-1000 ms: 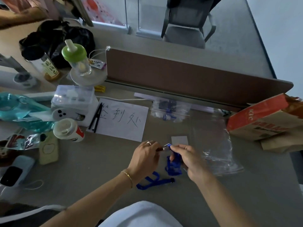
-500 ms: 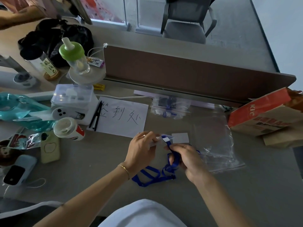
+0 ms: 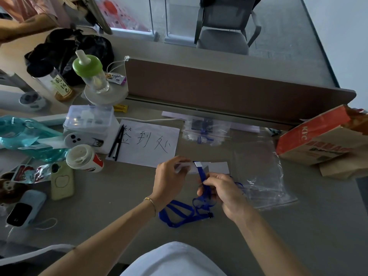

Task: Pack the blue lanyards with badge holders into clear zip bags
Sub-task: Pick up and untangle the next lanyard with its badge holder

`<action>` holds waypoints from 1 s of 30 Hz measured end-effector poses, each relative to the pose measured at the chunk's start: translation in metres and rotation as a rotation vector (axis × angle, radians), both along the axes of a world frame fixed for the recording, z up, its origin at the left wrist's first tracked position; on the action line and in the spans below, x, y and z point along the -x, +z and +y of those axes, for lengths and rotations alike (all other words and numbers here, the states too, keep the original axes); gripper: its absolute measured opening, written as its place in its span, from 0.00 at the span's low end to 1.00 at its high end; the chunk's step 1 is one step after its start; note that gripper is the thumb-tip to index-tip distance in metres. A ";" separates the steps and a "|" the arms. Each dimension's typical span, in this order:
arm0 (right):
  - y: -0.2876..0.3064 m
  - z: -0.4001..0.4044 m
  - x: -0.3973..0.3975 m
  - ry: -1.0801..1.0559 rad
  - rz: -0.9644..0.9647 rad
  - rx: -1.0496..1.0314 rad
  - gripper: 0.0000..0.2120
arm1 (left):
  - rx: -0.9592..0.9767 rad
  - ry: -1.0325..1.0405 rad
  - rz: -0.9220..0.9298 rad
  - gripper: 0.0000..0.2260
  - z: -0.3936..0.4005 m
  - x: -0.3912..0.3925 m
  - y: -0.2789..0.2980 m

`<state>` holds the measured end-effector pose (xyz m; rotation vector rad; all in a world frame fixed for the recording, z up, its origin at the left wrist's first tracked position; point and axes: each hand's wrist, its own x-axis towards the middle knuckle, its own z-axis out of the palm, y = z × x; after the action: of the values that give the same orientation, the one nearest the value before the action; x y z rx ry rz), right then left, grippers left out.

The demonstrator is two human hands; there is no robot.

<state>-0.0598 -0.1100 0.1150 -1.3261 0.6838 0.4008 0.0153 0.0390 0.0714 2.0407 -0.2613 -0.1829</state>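
A blue lanyard lies in loops on the grey desk in front of me, and one end of its strap rises to a clear badge holder. My left hand pinches the badge holder's left end just above the desk. My right hand grips the blue strap a little below the holder. A white card lies behind the holder. An empty clear zip bag lies flat to the right of my right hand. A packed zip bag with blue parts inside sits farther back.
A white sheet with handwriting and two black pens lie behind my left hand. A paper cup, phone, plastic box and green-capped bottle crowd the left. A brown divider closes the back; a KFC bag stands right.
Both hands lifted the badge holder end and drew the strap upward and apart. The lanyard's loops on the desk spread out wider to the left.
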 end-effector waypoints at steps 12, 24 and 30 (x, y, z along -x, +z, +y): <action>0.000 0.013 -0.016 0.025 -0.215 0.118 0.13 | 0.450 0.215 0.388 0.05 -0.024 -0.033 0.054; -0.035 0.005 -0.002 0.211 -0.241 0.460 0.16 | 0.450 0.132 0.612 0.13 -0.012 -0.057 0.091; -0.049 -0.017 0.005 0.266 -0.199 0.599 0.16 | 0.233 -0.161 0.842 0.14 0.010 -0.064 0.085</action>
<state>-0.0646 -0.1268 0.0657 -2.0092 0.4732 0.2775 0.0796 0.0487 0.1564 1.5527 0.0838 -1.0263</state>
